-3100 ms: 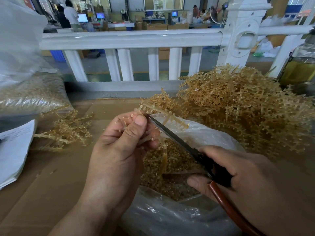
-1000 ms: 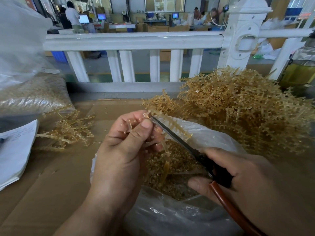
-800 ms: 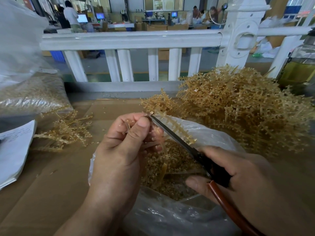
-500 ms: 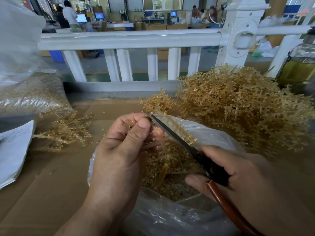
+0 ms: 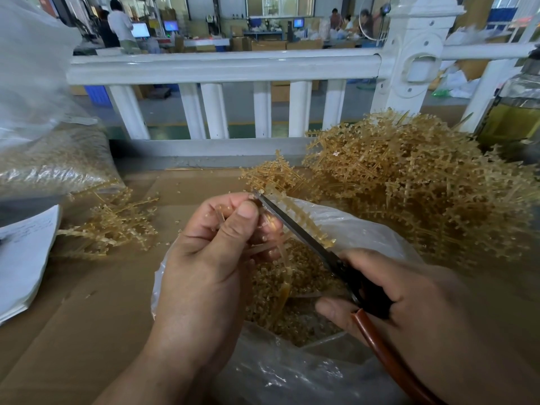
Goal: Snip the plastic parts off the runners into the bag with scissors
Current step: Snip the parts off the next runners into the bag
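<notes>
Above the open bag point(image 5: 365, 229), the left hand point(image 5: 210, 258) pinches a runner point(image 5: 282, 252) between curled fingers and thumb. The right hand point(image 5: 409, 296) grips the scissors point(image 5: 306, 241), whose tip touches the runner at the left fingertips point(image 5: 247, 210).

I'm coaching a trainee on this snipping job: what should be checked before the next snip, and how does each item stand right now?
1. Left hand pinches the runner: ok.
2. Right hand grips the scissors: ok.
3. Open bag lies under the cutting point: ok.
4. Blade tip clear of the thumb: the tip lies right beside it, cannot tell.
5. Blades set on a part's stem: too small to see, cannot tell.
6. Pile of uncut runners close by on the right: ok.
</notes>
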